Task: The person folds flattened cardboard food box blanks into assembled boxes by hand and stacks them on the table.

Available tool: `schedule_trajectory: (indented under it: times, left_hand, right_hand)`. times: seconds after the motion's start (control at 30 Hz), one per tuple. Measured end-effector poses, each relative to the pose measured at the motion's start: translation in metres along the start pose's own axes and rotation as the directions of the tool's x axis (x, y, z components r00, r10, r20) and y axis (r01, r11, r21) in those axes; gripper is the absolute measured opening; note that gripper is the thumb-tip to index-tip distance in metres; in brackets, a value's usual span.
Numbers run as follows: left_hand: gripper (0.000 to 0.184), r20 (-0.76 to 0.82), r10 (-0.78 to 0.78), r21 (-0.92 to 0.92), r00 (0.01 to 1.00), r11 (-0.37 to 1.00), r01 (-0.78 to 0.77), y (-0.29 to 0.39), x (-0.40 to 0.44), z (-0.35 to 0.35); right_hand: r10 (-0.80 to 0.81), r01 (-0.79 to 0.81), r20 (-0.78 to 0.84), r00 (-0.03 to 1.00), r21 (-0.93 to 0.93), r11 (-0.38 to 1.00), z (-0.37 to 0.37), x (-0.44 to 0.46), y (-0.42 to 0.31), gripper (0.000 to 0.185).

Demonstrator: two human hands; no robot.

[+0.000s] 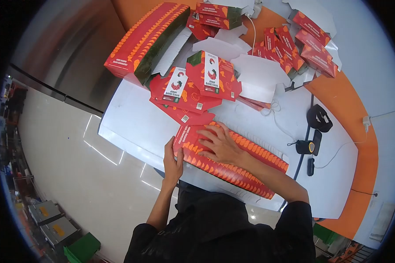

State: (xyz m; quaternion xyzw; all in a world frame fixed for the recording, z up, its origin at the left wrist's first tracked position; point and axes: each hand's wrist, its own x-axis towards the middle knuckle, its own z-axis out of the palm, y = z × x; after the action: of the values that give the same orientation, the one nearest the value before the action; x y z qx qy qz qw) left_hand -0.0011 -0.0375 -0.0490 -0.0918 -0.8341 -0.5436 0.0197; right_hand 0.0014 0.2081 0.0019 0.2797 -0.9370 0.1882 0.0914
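In front of me on the white table lies a long row of red folded cardboard boxes (250, 175) with orange patterned edges, packed closely together. My right hand (224, 145) rests on top of the row with its fingers spread. At the row's left end, my left hand (173, 161) is against the corner, its fingers stretched along the end and its thumb apart. Just beyond the row, flat red boxes with a white logo panel (211, 72) lie in an overlapping pile. The undersides of the boxes are hidden.
A tall red stack (147, 37) stands at the back left of the table (127, 116). More red boxes (314, 44) lie at the back right. A black strap (319, 118), a small black round device (304, 147) and white cables are on the right. An orange wall panel (364, 162) borders the table.
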Motion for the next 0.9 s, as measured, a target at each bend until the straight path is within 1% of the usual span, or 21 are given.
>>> schedule_trajectory:
  times: [0.07,0.13,0.27,0.33,0.37,0.47,0.57,0.6,0.67,0.7,0.73,0.8,0.83,0.87,0.9]
  left_hand:
    - [0.047,0.009,-0.006,-0.003,1.000,1.000,0.006,0.001,-0.002,0.001]
    - [0.048,0.017,0.001,0.004,1.000,1.000,-0.001,0.001,-0.001,0.000]
    - [0.048,0.042,-0.031,-0.053,0.999,0.998,0.033,0.003,-0.002,-0.001]
    - [0.048,0.032,-0.023,-0.056,0.999,0.998,0.024,0.003,-0.001,-0.003]
    - [0.049,0.058,-0.025,-0.075,0.998,0.997,0.029,0.002,0.000,-0.004]
    - [0.050,0.117,-0.030,-0.146,0.993,0.988,0.047,-0.008,0.001,-0.014]
    - [0.049,0.149,-0.111,-0.255,0.983,0.956,0.147,-0.014,0.004,-0.019]
    - [0.049,0.156,-0.149,-0.290,0.976,0.938,0.190,-0.018,0.006,-0.018]
    - [0.048,0.165,-0.129,-0.198,0.978,0.967,0.161,-0.015,0.007,-0.021]
    - [0.048,0.167,-0.120,-0.150,0.979,0.978,0.145,-0.012,0.008,-0.022]
    - [0.048,0.176,-0.126,-0.176,0.976,0.972,0.157,-0.013,0.009,-0.022]
    - [0.048,0.177,-0.112,-0.159,0.978,0.977,0.140,-0.009,0.009,-0.023]
    - [0.048,0.176,-0.107,-0.153,0.979,0.979,0.135,-0.008,0.010,-0.024]
    - [0.051,0.201,-0.123,-0.162,0.972,0.974,0.156,-0.006,0.010,-0.026]
    - [0.053,0.159,-0.106,-0.133,0.982,0.983,0.128,-0.004,0.011,-0.026]
  right_hand:
    - [-0.027,0.027,0.036,0.999,-0.003,1.000,0.008,0.000,0.004,0.046]
    - [0.001,-0.002,0.030,1.000,0.016,1.000,0.011,0.001,0.001,0.046]
    - [0.057,-0.058,0.034,0.998,0.045,0.997,0.008,0.018,-0.015,0.050]
    - [0.069,-0.073,0.080,0.994,0.050,0.996,0.012,0.018,-0.019,0.052]
    - [0.073,-0.079,0.100,0.992,0.050,0.996,0.012,0.022,-0.017,0.054]
    - [0.016,-0.001,-0.130,0.991,0.119,0.993,0.006,0.037,0.000,0.054]
    - [0.194,-0.137,-0.280,0.940,0.212,0.968,-0.004,0.067,0.038,0.066]
    - [0.258,-0.221,-0.244,0.935,0.169,0.961,-0.018,0.078,0.046,0.071]
    - [0.390,-0.382,-0.182,0.903,0.082,0.921,-0.044,0.093,0.060,0.083]
    - [0.380,-0.395,-0.168,0.909,-0.066,0.916,-0.042,0.093,0.071,0.086]
    - [0.375,-0.400,-0.150,0.915,-0.211,0.892,-0.033,0.091,0.085,0.089]
    - [0.409,-0.419,-0.102,0.907,-0.319,0.850,-0.022,0.094,0.108,0.092]
    - [0.441,-0.441,-0.070,0.895,-0.290,0.849,-0.019,0.096,0.120,0.092]
    - [0.470,-0.462,-0.034,0.882,-0.262,0.847,-0.021,0.097,0.127,0.092]
    - [0.462,-0.467,-0.070,0.884,-0.159,0.870,-0.024,0.096,0.134,0.087]
